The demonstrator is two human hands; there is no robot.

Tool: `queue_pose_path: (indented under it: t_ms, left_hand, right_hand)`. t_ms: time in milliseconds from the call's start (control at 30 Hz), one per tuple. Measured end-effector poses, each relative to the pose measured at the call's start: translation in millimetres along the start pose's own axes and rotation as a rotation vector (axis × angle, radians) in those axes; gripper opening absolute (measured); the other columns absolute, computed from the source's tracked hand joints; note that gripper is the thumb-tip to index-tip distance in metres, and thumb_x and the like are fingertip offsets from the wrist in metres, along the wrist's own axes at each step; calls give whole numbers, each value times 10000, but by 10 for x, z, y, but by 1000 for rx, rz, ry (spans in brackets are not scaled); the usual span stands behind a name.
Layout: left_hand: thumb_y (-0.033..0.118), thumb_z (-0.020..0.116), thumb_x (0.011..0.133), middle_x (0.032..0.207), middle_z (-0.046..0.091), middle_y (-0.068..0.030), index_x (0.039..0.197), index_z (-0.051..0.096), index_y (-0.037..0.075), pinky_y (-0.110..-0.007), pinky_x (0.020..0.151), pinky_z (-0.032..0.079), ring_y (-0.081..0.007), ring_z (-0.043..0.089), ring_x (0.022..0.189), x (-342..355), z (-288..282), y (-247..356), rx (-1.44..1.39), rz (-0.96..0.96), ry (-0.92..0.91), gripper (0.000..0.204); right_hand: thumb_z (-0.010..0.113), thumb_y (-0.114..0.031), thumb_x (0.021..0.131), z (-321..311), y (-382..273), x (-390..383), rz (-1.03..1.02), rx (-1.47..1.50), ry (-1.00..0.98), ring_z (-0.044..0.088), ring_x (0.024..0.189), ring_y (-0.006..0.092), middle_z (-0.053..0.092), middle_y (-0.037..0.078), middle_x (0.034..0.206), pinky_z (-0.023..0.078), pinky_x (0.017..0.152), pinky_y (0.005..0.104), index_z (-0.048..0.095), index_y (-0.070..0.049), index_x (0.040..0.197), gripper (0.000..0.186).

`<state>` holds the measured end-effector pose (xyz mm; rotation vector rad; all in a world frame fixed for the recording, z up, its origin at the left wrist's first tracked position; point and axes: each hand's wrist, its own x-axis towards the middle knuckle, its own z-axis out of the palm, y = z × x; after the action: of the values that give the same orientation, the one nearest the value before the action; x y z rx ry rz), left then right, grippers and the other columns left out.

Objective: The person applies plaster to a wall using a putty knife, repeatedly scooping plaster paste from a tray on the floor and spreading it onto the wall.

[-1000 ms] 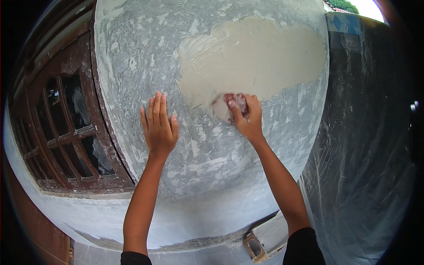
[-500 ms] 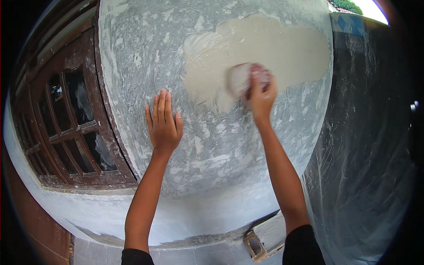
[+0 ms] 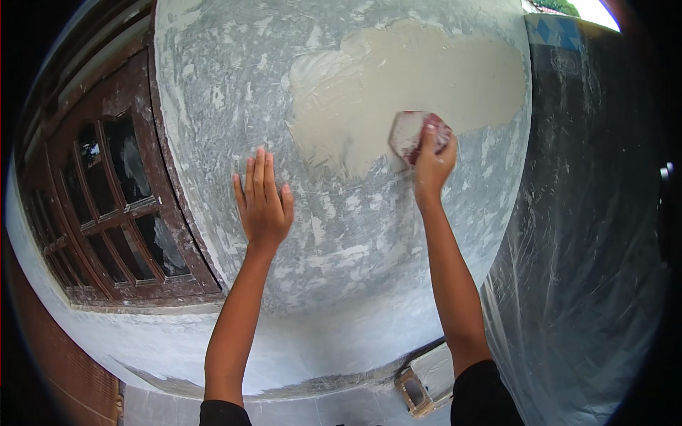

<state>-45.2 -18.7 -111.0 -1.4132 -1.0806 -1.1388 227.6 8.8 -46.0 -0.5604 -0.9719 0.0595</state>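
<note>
My right hand (image 3: 435, 165) is closed on a reddish putty scraper (image 3: 410, 135) whose flat face is smeared with pale filler. The tool is at the lower edge of a broad beige patch of wet filler (image 3: 419, 71) on the grey wall (image 3: 341, 241). Whether its blade touches the wall I cannot tell. Left of the patch, my left hand (image 3: 265, 202) lies flat against the wall, fingers stretched upward and holding nothing.
A dark brown wooden window (image 3: 114, 206) with glass panes is at the left. Dark plastic sheeting (image 3: 582, 213) hangs along the right. Low on the floor, behind my right arm, sits a filler-smeared board (image 3: 435, 370) with a hollow frame-like end (image 3: 412, 392).
My right hand and the scraper have moved a little right and down, and the filler's lower edge is uncovered where they were. My left hand stays put.
</note>
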Motion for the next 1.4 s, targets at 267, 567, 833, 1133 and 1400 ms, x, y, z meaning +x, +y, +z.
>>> queue_pose_path:
  t_ms: [267,567,833,1133,1400]
  left_hand:
    - [248,442,991,1607,335,-125,1551,313,25,-527,1237,137,-299,270,1506,-203,15,142,-11,-17,-21,616]
    - [245,447,989,1616,311,-139,1554,295,8,-538,1234,124,-311,248,1513,-311,15,187,-5,-25,-47,631]
    - [239,448,990,1619,305,-143,1552,291,-1,-539,1232,126,-314,244,1514,-418,65,274,-2,-42,-63,631]
    - [231,455,983,1617,307,-146,1549,296,0,-532,1235,114,-307,242,1516,-481,60,297,3,-44,-47,631]
    - [246,429,994,1614,316,-147,1550,295,4,-524,1237,120,-303,245,1516,-485,80,317,22,-37,-35,621]
  right_hand:
    - [702,-194,933,-400,337,196,-60,91,-121,629,973,217,661,115,1037,496,855,364,624,-16,1155,295]
    - [655,-206,970,-382,315,123,237,184,139,638,1053,248,664,141,1146,495,918,381,613,2,1203,315]
    - [654,-245,982,-476,597,177,157,38,121,635,1004,249,656,137,1067,494,900,372,585,22,1236,374]
    - [646,-242,971,-500,498,255,34,86,13,650,992,270,667,170,1039,503,867,391,610,19,1144,315]
    - [650,-243,983,-463,334,486,12,-16,56,629,977,234,670,153,1052,493,891,351,612,17,1174,325]
